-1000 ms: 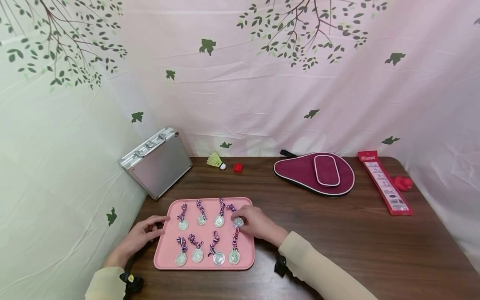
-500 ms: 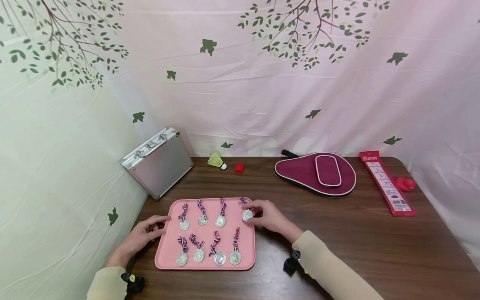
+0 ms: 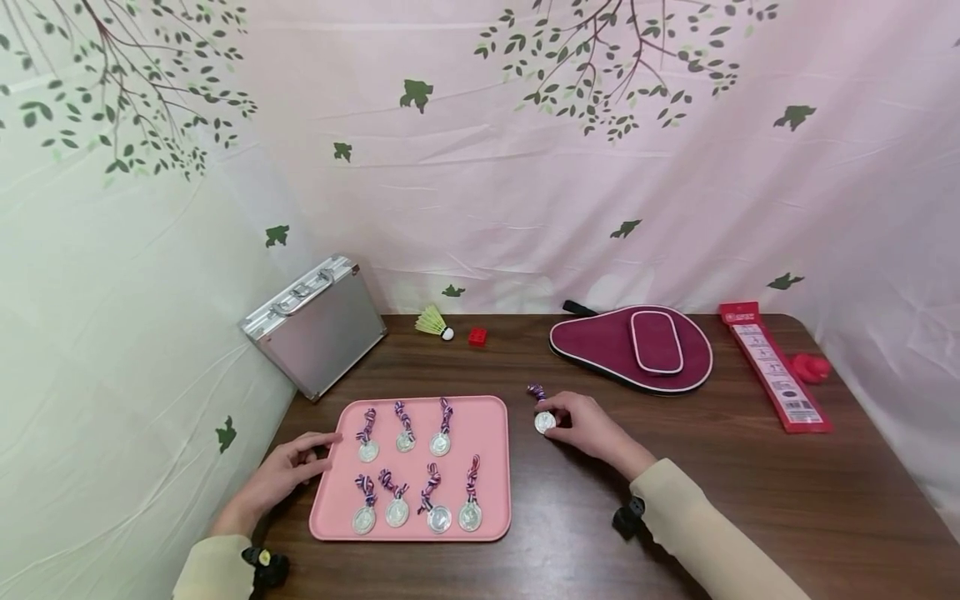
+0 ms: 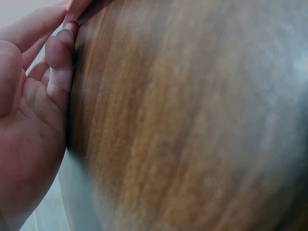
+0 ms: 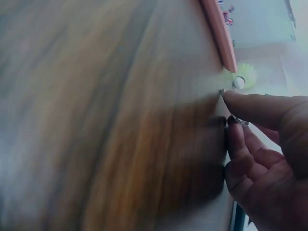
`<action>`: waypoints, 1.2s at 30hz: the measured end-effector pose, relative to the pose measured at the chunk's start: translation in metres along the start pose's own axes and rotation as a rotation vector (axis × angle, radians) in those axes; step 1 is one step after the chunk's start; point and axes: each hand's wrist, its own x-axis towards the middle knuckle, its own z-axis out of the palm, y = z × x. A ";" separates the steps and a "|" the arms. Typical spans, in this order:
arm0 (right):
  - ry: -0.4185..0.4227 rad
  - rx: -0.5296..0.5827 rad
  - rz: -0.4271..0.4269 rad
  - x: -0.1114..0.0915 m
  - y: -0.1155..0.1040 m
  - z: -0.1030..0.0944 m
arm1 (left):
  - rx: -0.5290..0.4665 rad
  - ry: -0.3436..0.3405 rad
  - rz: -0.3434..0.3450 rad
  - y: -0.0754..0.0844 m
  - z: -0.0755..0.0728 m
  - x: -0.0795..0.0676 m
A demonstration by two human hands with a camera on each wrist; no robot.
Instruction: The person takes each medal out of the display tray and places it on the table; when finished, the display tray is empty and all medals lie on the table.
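My right hand (image 3: 588, 427) pinches a silver medal (image 3: 545, 423) by its edge, low over the table to the right of the pink tray (image 3: 489, 429). The medal's knotted red, white and blue ribbon (image 3: 536, 391) extends away from me. In the right wrist view the thumb and fingers mostly hide the medal. At the tray's left rim, the thumb and index finger of my left hand (image 3: 281, 473) hold the edge, other fingers curled beneath. Medals with knotted ribbons lie on the tray in two rows: three in back, including one medal (image 3: 439, 443), and several in front.
A silver case (image 3: 322, 337) leans at the back left. Behind the tray lie a yellow shuttlecock (image 3: 433, 322) and a red toy brick (image 3: 477, 337). A maroon paddle case (image 3: 600, 340), a red packet (image 3: 776, 367) and a red rubber duck (image 3: 810, 367) lie farther right.
My right hand has carried the medal from the tray's back right corner, over the rim, to the table on the right. My left hand stays at the tray's left rim.
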 end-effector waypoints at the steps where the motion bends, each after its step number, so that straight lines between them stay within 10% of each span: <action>1: -0.005 -0.040 -0.020 -0.001 0.000 0.000 | 0.000 -0.002 -0.004 0.000 0.000 0.000; 8: -0.034 -0.214 -0.071 -0.004 -0.004 -0.003 | -0.003 -0.002 0.016 -0.001 0.000 0.001; 19: 0.034 -0.170 -0.048 -0.010 -0.029 0.012 | 0.000 0.002 0.025 -0.002 0.001 0.001; 29: -0.096 -0.107 -0.274 -0.024 -0.097 0.060 | -0.004 0.002 0.005 -0.001 0.001 0.001; 36: -0.139 -0.345 -0.385 -0.034 -0.117 0.086 | -0.015 -0.001 -0.011 0.001 0.000 0.000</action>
